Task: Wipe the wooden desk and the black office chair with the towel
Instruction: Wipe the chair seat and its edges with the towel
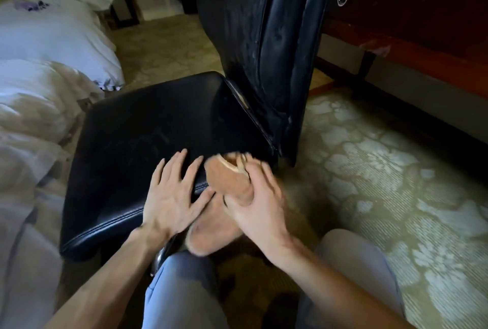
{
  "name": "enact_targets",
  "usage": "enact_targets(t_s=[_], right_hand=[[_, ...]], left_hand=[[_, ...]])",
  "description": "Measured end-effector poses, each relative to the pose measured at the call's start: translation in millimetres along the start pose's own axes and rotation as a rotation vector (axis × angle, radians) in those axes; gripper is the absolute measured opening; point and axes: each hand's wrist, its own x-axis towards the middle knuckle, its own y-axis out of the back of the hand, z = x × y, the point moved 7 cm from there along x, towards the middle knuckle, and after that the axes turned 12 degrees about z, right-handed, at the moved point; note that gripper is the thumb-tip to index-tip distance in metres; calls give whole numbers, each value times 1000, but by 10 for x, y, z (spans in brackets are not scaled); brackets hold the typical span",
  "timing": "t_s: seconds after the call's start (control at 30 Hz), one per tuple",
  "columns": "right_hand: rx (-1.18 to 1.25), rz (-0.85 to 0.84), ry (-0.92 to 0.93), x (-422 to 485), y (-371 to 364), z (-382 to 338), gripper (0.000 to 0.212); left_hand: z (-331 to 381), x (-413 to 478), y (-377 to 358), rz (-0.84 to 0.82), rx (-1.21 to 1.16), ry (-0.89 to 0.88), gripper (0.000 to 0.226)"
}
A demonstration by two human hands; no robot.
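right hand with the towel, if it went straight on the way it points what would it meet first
Probably the foot of the backrest, where it joins the seat. The right hand grips the towel at the seat's corner and points toward that joint, though blur leaves depth unsure.

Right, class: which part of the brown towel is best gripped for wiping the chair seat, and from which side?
Best grip the towel at its bunched upper part, coming from the right side of the chair seat, as the right hand does. That wad sits at the seat edge; the tail hangs limp below. The left hand lies flat on the seat, blocking the other side.
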Motion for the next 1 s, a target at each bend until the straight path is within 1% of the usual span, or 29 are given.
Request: enact_targets(t_s=[0.03, 0.07, 0.1, 0.13, 0.2, 0.23, 0.27, 0.3, 0.33, 0.37, 0.4, 0.43, 0.5, 0.57, 0.63, 0.7, 0.8, 0.9, 1.0], right_hand=[[-2, 103, 186, 120, 65, -261, 47], [-22, 172, 362, 237, 64, -517, 43], [-68, 198, 516, 369, 10, -744, 42], [-124, 171, 633, 518, -105, -939, 46], [-286, 26, 744, 837, -499, -1158, 52], [-406, -93, 745, 967, -773, -1142, 53], [-548, -236, 698, 1076, -1037, -1045, 56], [-677, -381, 598, 1166, -1269, -835, 61], [-772, -487, 482, 1231, -1424, -587, 66], [-797, -538, 343, 1283, -1496, -354, 70], [-761, -526, 217, 1316, -1489, -176, 71], [-697, -467, 147, 1350, -1452, -80, 70], [-605, -369, 90, 1369, -1321, -7, 61], [-615, -319, 55, 1278, -1204, 59, 55], [-669, -269, 103, 1151, -1070, 33, 57], [-683, -264, 126, 1043, -942, -10, 51], [-704, -300, 165, 895, -779, -129, 45], [-752, -234, 272, 704, -600, -277, 35], [-836, -296, 254, 502, -434, -369, 40]], left_hand=[[-9, -14, 5, 6, -2, 0, 76], [-42, -32, 13, 8, -4, 0, 76], [-66, -40, 24, 8, -7, -4, 75], [-87, -39, 35, 8, -10, -9, 72], [-131, -58, 31, -6, -18, -3, 70], [-153, -74, 28, -14, -21, 6, 71], [-171, -89, 21, -21, -22, 13, 73], [-172, -97, 25, -27, -20, 18, 77], [-165, -97, 31, -34, -19, 21, 81], [-168, -91, 39, -37, -16, 22, 85], [-175, -84, 38, -35, -8, 21, 88], [-195, -68, 35, -29, 1, 23, 89], [-215, -55, 15, -11, 20, 33, 88], [-223, -68, -9, -14, 28, 37, 88], [-217, -79, -20, 7, 23, 36, 88], [-237, -86, -41, 30, 25, 33, 90], [-282, -113, -54, 74, 12, 27, 91], [-300, -131, -46, 101, -23, 28, 92], [-287, -121, -75, 87, -41, 37, 92]])
